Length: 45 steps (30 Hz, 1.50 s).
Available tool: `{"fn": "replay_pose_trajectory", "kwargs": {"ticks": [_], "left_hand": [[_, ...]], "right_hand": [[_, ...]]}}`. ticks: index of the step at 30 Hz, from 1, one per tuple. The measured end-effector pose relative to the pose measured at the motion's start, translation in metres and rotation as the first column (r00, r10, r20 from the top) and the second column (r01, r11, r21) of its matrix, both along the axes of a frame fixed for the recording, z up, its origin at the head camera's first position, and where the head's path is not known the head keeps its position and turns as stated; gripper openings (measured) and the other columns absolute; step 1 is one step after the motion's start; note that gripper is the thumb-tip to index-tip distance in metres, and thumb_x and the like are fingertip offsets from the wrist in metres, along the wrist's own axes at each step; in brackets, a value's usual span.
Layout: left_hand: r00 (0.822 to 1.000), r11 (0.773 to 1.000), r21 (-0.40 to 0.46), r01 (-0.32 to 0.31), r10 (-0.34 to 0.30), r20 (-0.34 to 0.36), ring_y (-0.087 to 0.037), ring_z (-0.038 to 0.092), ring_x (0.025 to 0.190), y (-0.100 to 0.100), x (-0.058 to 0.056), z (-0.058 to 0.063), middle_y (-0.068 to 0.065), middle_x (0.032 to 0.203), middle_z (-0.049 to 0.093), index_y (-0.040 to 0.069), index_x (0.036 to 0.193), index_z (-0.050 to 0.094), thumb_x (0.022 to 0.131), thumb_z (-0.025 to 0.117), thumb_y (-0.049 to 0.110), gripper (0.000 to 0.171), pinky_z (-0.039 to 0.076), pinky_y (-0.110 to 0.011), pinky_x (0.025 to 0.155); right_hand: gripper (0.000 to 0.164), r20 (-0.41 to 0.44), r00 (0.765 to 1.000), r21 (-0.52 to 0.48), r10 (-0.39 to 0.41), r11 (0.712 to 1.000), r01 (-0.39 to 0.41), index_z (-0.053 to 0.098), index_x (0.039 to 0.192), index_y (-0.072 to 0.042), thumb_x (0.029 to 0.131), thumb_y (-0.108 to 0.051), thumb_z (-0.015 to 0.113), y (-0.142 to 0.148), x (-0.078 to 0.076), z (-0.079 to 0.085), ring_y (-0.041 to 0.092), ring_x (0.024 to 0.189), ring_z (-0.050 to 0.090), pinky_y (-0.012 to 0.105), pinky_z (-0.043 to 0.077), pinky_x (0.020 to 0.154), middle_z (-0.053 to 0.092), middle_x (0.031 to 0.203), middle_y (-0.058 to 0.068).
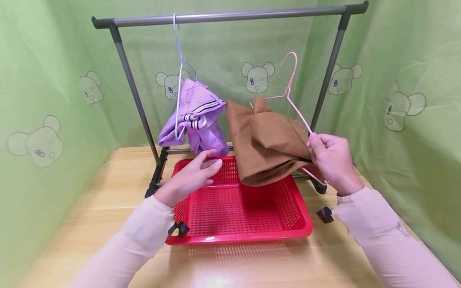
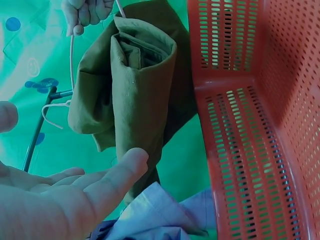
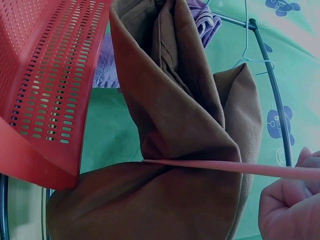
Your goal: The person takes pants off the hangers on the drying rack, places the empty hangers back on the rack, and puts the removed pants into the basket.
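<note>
My right hand (image 1: 333, 160) pinches the side of a pink wire hanger (image 1: 294, 107), whose hook points up and stands free below the rack's bar. Over this hanger hangs a folded brown garment (image 1: 273, 134), slanting above the back right of the red basket. In the right wrist view, the pink hanger (image 3: 210, 166) runs across the brown cloth (image 3: 175, 115) to the fingers. My left hand (image 1: 194, 173) is over the basket's left side, fingers extended and holding nothing. The left wrist view has the left fingertip (image 2: 134, 159) overlapping the brown garment's lower part.
A grey clothes rack (image 1: 230, 17) spans the back. On its bar, a light blue hanger (image 1: 178, 84) carries a purple garment (image 1: 205, 106) with striped trim. The red perforated basket (image 1: 237, 239) sits on the wooden table (image 1: 108, 192). Green printed cloth (image 1: 223, 52) surrounds the table.
</note>
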<state>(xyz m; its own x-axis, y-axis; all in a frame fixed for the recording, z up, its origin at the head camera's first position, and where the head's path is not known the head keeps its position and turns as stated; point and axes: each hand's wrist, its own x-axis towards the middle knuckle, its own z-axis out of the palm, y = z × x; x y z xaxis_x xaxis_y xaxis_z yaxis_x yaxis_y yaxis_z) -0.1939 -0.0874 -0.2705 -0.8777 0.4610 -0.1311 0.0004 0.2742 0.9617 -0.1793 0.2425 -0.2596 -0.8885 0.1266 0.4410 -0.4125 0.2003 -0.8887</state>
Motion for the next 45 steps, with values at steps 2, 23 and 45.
{"fn": "replay_pose_trajectory", "kwargs": {"ticks": [2,23,45], "left_hand": [[1.000,1.000,0.013,0.000,-0.001,0.012,-0.031,0.046,0.130,0.002,-0.001,-0.001,-0.011,0.150,0.037,0.021,0.150,0.026,0.101,0.052,0.036,0.058,0.038,-0.045,0.106],[0.997,0.985,0.154,-0.076,0.075,0.015,-0.027,0.035,0.137,0.046,-0.015,-0.010,-0.015,0.152,0.031,0.010,0.151,0.021,0.098,0.058,0.031,0.068,0.042,-0.047,0.102],[0.973,0.963,0.153,-0.221,0.207,0.100,-0.036,0.042,0.129,0.081,-0.029,-0.005,-0.018,0.152,0.024,0.032,0.153,0.003,0.087,0.061,0.058,0.091,0.044,-0.070,0.084]], "right_hand": [[0.031,0.006,1.000,0.012,-0.005,1.000,0.005,0.059,0.080,0.008,0.101,-0.013,0.051,0.000,0.001,0.000,0.006,0.038,0.032,0.032,0.017,0.033,0.041,0.046,-0.002],[0.032,-0.034,0.999,-0.020,0.006,1.000,-0.007,0.058,0.080,0.011,0.101,-0.012,0.052,-0.001,0.000,-0.004,0.005,0.037,0.033,0.031,0.017,0.032,0.041,0.044,-0.003],[0.032,-0.024,0.999,0.050,-0.033,0.998,0.035,0.058,0.081,0.011,0.101,-0.013,0.051,-0.003,0.001,-0.002,0.005,0.038,0.033,0.030,0.020,0.032,0.041,0.045,-0.004]]}}
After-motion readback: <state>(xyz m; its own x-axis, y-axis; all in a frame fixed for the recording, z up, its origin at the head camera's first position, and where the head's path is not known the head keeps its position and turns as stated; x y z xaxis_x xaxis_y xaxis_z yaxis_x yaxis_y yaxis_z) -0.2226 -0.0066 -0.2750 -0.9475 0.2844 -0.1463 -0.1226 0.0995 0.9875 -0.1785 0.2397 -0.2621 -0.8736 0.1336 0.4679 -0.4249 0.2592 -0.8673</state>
